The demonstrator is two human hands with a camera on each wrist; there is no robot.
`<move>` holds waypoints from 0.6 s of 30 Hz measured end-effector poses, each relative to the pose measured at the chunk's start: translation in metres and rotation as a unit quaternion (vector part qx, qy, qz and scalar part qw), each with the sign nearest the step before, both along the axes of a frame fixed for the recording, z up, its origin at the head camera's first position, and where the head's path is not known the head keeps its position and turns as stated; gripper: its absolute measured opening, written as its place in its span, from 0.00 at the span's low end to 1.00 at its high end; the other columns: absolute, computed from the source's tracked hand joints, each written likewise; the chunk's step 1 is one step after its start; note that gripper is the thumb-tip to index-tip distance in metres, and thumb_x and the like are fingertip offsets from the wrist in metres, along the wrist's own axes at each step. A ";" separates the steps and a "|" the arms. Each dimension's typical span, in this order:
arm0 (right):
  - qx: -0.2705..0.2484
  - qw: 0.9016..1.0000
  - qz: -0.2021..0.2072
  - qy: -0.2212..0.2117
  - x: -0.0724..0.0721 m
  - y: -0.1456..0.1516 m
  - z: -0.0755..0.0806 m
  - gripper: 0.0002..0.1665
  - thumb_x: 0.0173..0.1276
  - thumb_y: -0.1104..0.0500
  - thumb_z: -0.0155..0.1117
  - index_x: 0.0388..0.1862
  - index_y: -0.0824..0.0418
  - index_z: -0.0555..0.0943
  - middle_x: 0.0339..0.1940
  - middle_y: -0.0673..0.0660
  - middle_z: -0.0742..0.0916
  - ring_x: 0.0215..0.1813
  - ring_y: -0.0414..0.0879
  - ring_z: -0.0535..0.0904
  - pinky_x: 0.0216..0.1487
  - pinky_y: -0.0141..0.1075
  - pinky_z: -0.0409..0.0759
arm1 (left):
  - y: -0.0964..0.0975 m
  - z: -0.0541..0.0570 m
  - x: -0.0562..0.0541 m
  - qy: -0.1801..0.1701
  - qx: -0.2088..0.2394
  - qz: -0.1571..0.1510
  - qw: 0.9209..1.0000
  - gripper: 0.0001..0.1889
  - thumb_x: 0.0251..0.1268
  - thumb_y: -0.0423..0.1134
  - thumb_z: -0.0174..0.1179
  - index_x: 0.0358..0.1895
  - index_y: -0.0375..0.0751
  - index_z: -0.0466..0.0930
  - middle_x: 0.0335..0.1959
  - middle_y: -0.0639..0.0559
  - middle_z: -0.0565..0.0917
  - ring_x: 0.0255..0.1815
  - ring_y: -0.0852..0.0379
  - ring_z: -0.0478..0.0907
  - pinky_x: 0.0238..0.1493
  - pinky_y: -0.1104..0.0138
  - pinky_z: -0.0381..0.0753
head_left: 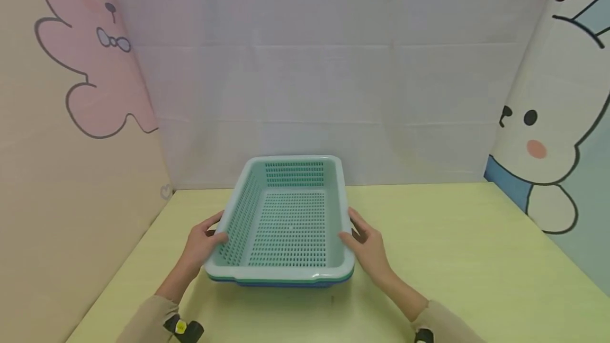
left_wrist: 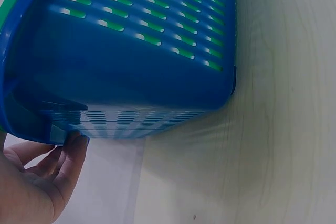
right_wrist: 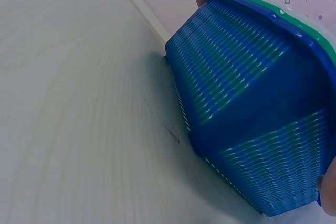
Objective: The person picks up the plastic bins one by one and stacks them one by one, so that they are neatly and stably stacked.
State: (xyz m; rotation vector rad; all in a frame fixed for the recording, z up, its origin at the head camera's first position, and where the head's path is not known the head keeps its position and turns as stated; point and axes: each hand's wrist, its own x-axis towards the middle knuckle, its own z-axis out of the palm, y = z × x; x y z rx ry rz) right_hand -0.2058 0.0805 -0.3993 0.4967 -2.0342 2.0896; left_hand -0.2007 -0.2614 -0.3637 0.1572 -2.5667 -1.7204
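Note:
A stack of nested plastic baskets, a pale one (head_left: 290,226) on top, a green one (right_wrist: 294,19) and a blue one (left_wrist: 105,77) outermost, is held between both hands. My left hand (head_left: 202,245) grips the left rim, thumb over the top and fingers beneath; the left wrist view shows the fingertips (left_wrist: 76,145) under the blue rim. On the opposite side my right hand (head_left: 369,250) grips the right rim the same way, its thumb on the pale edge. Slots cover the baskets' walls and floor. The blue base sits close over the table, casting a shadow.
The pale yellow table (head_left: 452,258) spreads out on both sides of the stack. A white cloth backdrop (head_left: 310,68) hangs behind its far edge. Side panels carry a pink cartoon animal (head_left: 100,78) at left and a white rabbit (head_left: 548,120) at right.

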 end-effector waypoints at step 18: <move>-0.002 1.000 -0.016 0.001 -0.002 0.023 -0.002 0.33 0.59 0.71 0.59 0.64 0.75 0.61 0.68 0.66 0.63 0.68 0.56 0.57 0.57 0.27 0.65 | 0.024 -0.003 -0.007 0.009 -0.011 -0.003 1.000 0.33 0.50 0.27 0.52 0.66 0.36 0.61 0.46 0.30 0.78 0.35 0.51 0.81 0.28 0.62 0.81</move>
